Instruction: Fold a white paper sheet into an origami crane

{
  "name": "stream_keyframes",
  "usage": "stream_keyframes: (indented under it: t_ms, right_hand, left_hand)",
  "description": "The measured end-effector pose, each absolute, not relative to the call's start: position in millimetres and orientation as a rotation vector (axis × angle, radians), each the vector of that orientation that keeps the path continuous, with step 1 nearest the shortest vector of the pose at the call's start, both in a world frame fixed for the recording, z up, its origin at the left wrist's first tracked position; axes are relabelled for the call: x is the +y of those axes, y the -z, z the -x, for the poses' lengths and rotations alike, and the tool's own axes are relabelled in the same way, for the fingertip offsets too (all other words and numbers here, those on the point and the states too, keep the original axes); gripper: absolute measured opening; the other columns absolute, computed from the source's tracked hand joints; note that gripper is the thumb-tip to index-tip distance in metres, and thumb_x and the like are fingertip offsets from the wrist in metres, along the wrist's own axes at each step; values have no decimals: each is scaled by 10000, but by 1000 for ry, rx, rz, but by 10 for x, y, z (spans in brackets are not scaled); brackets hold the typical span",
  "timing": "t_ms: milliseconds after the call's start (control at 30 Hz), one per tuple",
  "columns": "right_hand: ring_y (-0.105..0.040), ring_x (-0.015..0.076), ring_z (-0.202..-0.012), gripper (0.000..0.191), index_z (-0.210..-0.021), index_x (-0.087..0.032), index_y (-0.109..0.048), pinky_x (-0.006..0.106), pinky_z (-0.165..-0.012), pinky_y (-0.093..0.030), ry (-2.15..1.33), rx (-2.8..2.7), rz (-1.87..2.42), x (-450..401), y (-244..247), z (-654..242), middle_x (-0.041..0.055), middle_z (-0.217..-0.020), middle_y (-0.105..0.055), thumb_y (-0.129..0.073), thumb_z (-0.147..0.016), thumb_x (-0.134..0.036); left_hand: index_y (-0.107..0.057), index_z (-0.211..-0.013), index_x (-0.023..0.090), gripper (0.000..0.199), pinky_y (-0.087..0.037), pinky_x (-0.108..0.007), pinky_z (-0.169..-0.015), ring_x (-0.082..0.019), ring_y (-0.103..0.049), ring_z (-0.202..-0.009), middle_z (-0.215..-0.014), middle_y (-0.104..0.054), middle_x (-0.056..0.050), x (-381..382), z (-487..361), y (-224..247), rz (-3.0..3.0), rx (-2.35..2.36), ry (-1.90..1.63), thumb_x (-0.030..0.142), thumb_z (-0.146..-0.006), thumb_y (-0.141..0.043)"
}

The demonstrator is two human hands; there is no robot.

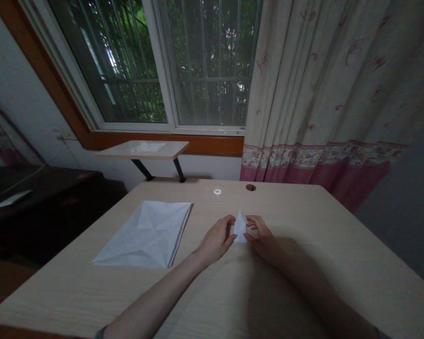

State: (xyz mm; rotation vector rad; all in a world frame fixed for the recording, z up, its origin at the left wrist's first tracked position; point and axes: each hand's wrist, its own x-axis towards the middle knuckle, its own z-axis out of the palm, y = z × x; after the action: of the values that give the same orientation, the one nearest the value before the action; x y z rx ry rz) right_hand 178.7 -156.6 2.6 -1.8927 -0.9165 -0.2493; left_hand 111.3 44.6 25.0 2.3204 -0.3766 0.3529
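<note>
Between my two hands is a small piece of folded white paper (240, 228), pointed at the top and held just above or on the desk. My left hand (219, 235) grips its left edge, thumb in front and fingers behind. On the other edge, my right hand (260, 234) pinches the paper with the thumb low and the fingers curled higher up. Left of my hands lies a stack of creased white paper sheets (148, 233), flat on the desk.
The pale wooden desk (205, 301) has a round cable hole (250, 187) and a small white ring-shaped spot (217, 191) near its back edge. A raised side shelf (120, 149) carries crumpled white paper (148, 147). Behind are a window and a patterned curtain (304, 94).
</note>
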Motion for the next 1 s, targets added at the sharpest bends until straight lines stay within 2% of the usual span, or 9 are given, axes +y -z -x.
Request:
stream_keyframes:
  t_ms: [100, 200, 367, 500, 767, 1000]
  right_hand:
    - [-567, 257, -1027, 338, -1168, -218, -511, 435, -889, -500, 302, -967, 1907, -1579, -42, -1784, 103, -1123, -577, -536, -832, -179]
    - [-557, 262, -1008, 219, -1037, -224, -531, 440, -890, -488, 351, -994, 1934, -1590, -74, -1770, 89, -1049, -581, -540, -829, -157]
    - [-549, 244, -915, 132, -816, -228, -539, 414, -836, -488, 373, -1008, 2054, -1590, -117, -1744, 70, -951, -553, -533, -824, -96]
    - [-542, 232, -884, 133, -795, -218, -555, 399, -818, -483, 382, -1042, 2096, -1589, -90, -1757, 71, -937, -543, -517, -855, -106]
    - [-539, 229, -854, 158, -770, -221, -569, 391, -789, -476, 395, -1039, 2077, -1580, -73, -1763, 61, -885, -553, -503, -860, -109]
    - [-544, 227, -815, 244, -705, -227, -551, 376, -751, -470, 364, -990, 2070, -1579, -103, -1765, 60, -836, -551, -476, -935, -205]
  left_hand:
    - [-521, -1218, 209, 352, -426, -421, -1062, -246, -515, -1208, -1269, -550, -103, 445, -1114, -258, -2351, -452, -410, 168, -879, -604]
    - [-612, -1126, 221, 226, -427, -408, -1072, -232, -508, -1220, -1269, -556, -86, 449, -1121, -257, -2384, -498, -410, 176, -907, -576]
    - [-682, -1118, 221, 215, -457, -402, -1051, -230, -556, -1190, -1258, -617, -81, 493, -1149, -207, -2455, -527, -390, 282, -935, -587]
    - [-683, -1170, 213, 326, -470, -393, -1044, -241, -591, -1171, -1255, -647, -92, 531, -1159, -216, -2515, -562, -318, 364, -882, -677]
    - [-658, -1187, 205, 289, -497, -389, -1000, -235, -635, -1120, -1191, -689, -94, 510, -1139, -297, -2631, -679, -345, 357, -964, -558]
    - [-660, -1155, 175, 296, -513, -371, -961, -240, -657, -1064, -1145, -708, -91, 479, -1137, -320, -2693, -664, -383, 369, -980, -521]
